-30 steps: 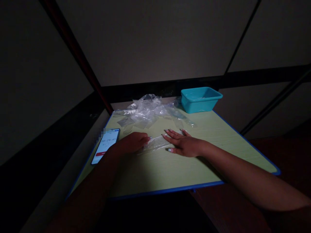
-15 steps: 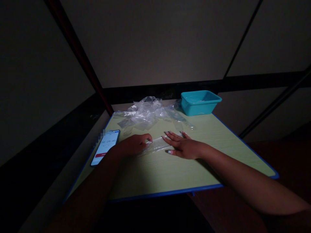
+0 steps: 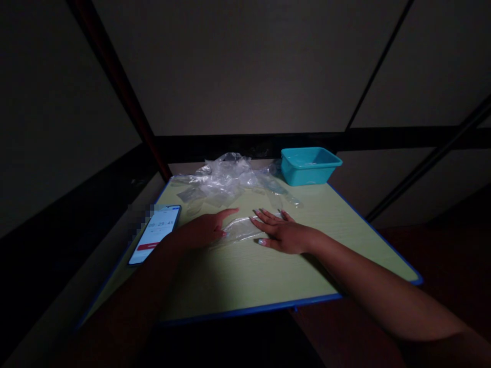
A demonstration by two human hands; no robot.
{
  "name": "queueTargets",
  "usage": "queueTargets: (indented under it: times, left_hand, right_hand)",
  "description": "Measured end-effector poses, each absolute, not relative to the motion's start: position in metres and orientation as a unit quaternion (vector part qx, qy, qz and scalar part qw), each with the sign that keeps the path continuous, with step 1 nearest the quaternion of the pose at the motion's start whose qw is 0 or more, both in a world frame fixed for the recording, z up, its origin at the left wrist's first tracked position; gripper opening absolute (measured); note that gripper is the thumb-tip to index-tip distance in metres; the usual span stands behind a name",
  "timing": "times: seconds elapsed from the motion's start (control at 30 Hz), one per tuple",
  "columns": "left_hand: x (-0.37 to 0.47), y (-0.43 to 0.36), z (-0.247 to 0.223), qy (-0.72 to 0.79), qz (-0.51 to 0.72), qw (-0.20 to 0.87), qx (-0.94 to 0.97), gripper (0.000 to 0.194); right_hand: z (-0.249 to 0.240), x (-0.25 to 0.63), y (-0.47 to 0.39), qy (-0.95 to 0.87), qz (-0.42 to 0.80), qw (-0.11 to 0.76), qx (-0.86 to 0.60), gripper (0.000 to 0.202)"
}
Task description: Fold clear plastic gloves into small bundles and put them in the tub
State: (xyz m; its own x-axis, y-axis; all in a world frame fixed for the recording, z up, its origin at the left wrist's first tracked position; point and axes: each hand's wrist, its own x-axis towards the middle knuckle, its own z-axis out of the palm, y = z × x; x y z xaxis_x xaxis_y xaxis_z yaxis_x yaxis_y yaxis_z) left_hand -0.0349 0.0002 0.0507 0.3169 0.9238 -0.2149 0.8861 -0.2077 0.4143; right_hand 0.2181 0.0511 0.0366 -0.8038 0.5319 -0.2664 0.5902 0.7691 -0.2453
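A clear plastic bag [image 3: 242, 228] lies flat and long across the middle of the table, between my two hands. At its left end is my left hand [image 3: 205, 228], with the index finger stretched out and the thumb apart from it, touching the plastic; its other fingers are hidden. My right hand [image 3: 286, 234] rests open and palm down over the bag's right end, fingers spread. Behind them sits a loose heap of crumpled clear plastic bags [image 3: 228, 176].
A turquoise plastic basin [image 3: 310, 174] stands at the back right corner of the table [image 3: 249, 281], which has a blue edge. On the left lies a phone [image 3: 156, 232] with a lit timer screen. A wall rises behind the table.
My left hand has gone from a pinch on the bag's end to a stretched index finger with the thumb apart. My right hand stays flat on the bag. The whole view has shifted slightly.
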Motion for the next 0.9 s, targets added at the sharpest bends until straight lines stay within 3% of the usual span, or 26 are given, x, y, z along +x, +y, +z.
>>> queueTargets:
  times: [0.4,0.9]
  left_hand:
    - [-0.042,0.009,0.038,0.574,0.054,0.269,0.771,0.036]
    - [-0.040,0.008,0.038,0.584,0.061,0.261,0.766,0.043]
  right_hand:
    - [0.037,0.219,0.051,0.937,-0.165,0.080,0.296,0.068]
    - [0.034,0.220,0.052,0.940,-0.158,0.066,0.294,0.067]
